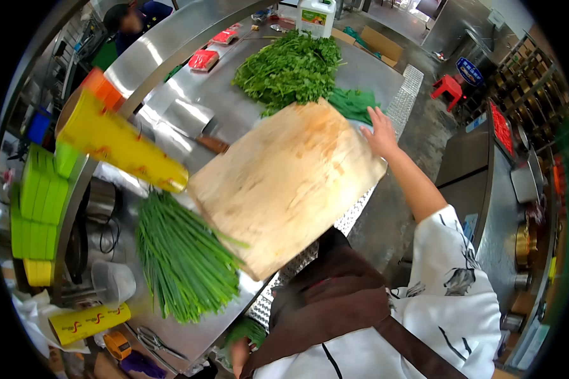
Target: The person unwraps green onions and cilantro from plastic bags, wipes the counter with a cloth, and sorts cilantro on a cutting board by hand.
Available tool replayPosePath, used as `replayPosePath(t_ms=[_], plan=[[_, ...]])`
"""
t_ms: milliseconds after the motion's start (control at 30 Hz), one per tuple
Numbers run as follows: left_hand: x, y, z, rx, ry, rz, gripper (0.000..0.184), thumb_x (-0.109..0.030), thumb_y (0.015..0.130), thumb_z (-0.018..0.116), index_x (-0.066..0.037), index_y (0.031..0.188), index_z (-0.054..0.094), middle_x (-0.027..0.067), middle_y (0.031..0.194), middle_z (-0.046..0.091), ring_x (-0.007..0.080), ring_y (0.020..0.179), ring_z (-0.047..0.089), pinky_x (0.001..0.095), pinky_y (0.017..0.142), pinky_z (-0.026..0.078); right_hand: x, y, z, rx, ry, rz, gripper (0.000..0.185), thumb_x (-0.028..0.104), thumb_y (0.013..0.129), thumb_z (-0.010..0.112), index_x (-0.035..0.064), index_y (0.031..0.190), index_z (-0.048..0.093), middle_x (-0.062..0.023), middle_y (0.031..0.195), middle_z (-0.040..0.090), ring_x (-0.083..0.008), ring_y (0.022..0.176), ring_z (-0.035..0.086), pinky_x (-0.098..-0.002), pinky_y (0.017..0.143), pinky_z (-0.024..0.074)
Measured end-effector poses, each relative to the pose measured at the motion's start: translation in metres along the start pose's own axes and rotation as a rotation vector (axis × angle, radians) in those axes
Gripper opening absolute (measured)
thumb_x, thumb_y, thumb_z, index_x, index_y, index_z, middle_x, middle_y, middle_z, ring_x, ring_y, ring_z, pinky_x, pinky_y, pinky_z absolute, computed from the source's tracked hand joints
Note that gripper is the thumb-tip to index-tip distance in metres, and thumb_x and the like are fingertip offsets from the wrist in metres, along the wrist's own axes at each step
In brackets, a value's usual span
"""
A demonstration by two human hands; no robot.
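Observation:
A large wooden cutting board point(291, 183) lies at an angle on the steel table point(231, 114). My right hand point(380, 132), open with fingers spread, is at the board's far right corner, beside a green cloth point(354, 104). Low in the view, my left hand point(239, 354) is partly visible below the table edge, against something green point(250, 330); its fingers are hidden. Long green stalks point(183, 259) lie left of the board. Leafy herbs point(291, 66) are heaped behind it. A cleaver point(186, 120) with a wooden handle rests at the board's back left.
A large yellow roll point(123, 142) and green containers point(41, 196) are at left. Scissors point(155, 341), a smaller yellow roll point(90, 322) and a clear container point(112, 282) are lower left. Behind are red packets point(203, 60), a white jug point(315, 18) and a person point(133, 25).

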State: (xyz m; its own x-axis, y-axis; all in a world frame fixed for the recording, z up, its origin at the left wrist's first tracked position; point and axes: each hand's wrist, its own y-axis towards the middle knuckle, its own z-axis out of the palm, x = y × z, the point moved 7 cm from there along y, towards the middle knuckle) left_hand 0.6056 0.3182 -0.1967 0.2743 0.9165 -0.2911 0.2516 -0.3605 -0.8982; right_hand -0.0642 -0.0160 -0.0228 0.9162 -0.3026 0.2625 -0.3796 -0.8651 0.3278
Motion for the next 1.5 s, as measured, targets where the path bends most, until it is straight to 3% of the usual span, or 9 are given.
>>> replayPosePath(t_ms=[167,267,367,633,767,867,1133,1267,1500], plan=[[-0.129,-0.095,0.080,0.085,0.136,0.007,0.032,-0.030,0.090,0.048,0.000,0.094,0.058,0.0097,0.086,0.061,0.0159,0.069,0.059,0.0254,0.057,0.043,-0.030,0.083,0.058,0.284,-0.053,0.008,0.061,0.020,0.074,0.066,0.0109,0.128,0.042,-0.0134,0.128,0.045,-0.0345,0.120,0.039,-0.0389,0.094,0.0391],[-0.192,-0.127,0.117,0.033,0.214,0.282,0.035,-0.031,0.090,0.050,0.002,0.094,0.058,0.0097,0.080,0.064,0.0132,0.065,0.058,0.0255,0.055,0.042,-0.069,0.114,0.065,0.344,0.390,0.045,0.057,0.012,0.067,0.065,0.0067,0.120,0.045,-0.0193,0.101,0.058,-0.0359,0.090,0.058,-0.0412,0.081,0.0459],[-0.248,-0.146,0.145,-0.067,0.111,0.114,0.034,-0.030,0.089,0.052,0.003,0.096,0.059,0.0093,0.079,0.066,0.0133,0.070,0.060,0.0251,0.059,0.044,-0.070,0.139,0.018,0.533,0.619,0.115,0.036,0.011,0.068,0.059,0.0013,0.102,0.057,-0.0104,0.082,0.060,-0.0169,0.074,0.057,-0.0287,0.068,0.0457],[-0.384,-0.178,0.209,0.319,-0.781,0.611,0.064,-0.025,0.085,0.061,-0.004,0.136,0.029,0.0156,0.129,0.045,0.0211,0.110,0.050,0.0361,0.087,0.044,0.088,0.074,-0.049,1.063,1.385,-0.216,0.041,0.009,0.069,0.060,0.0049,0.109,0.055,-0.0051,0.105,0.057,-0.0142,0.097,0.054,-0.0297,0.086,0.0439],[-0.457,-0.187,0.230,0.528,-0.915,0.814,0.058,-0.018,0.083,0.060,-0.003,0.132,0.034,0.0129,0.122,0.048,0.0217,0.109,0.049,0.0361,0.089,0.044,0.184,0.013,-0.051,1.286,1.342,-0.421,0.044,0.015,0.076,0.064,0.0040,0.117,0.052,-0.0102,0.115,0.053,-0.0192,0.105,0.052,-0.0316,0.090,0.0416],[-0.485,-0.160,0.198,0.356,-0.919,0.856,0.047,-0.011,0.080,0.059,-0.002,0.124,0.043,0.0110,0.113,0.053,0.0218,0.103,0.053,0.0351,0.087,0.045,0.218,0.016,-0.072,0.917,1.170,-0.712,0.057,0.022,0.076,0.068,0.0051,0.126,0.046,-0.0212,0.122,0.048,-0.0325,0.109,0.051,-0.0381,0.092,0.0415],[-0.590,-0.133,0.077,-0.024,-0.851,1.093,0.049,-0.020,0.081,0.062,0.000,0.123,0.044,0.0123,0.112,0.056,0.0241,0.099,0.056,0.0363,0.083,0.048,0.175,0.128,-0.024,0.220,0.640,-0.684,0.031,0.019,0.077,0.065,0.0055,0.105,0.061,-0.0110,0.111,0.058,-0.0277,0.109,0.051,-0.0384,0.092,0.0398],[-0.580,-0.115,0.079,-0.394,-0.469,0.797,0.062,-0.030,0.078,0.066,0.003,0.126,0.042,0.0138,0.110,0.057,0.0239,0.102,0.054,0.0313,0.082,0.046,0.169,0.178,0.017,-0.024,0.176,-0.730,0.044,0.022,0.080,0.062,0.0106,0.121,0.051,-0.0092,0.128,0.048,-0.0313,0.121,0.039,-0.0471,0.099,0.0323],[-0.568,-0.075,0.185,-0.146,-0.293,1.007,0.035,-0.013,0.082,0.061,0.002,0.113,0.055,0.0091,0.100,0.061,0.0137,0.090,0.056,0.0252,0.079,0.045,0.091,0.244,0.130,0.333,0.145,-0.595,0.053,0.031,0.089,0.049,0.0248,0.138,0.029,-0.0042,0.141,0.033,-0.0338,0.125,0.035,-0.0466,0.096,0.0376]])
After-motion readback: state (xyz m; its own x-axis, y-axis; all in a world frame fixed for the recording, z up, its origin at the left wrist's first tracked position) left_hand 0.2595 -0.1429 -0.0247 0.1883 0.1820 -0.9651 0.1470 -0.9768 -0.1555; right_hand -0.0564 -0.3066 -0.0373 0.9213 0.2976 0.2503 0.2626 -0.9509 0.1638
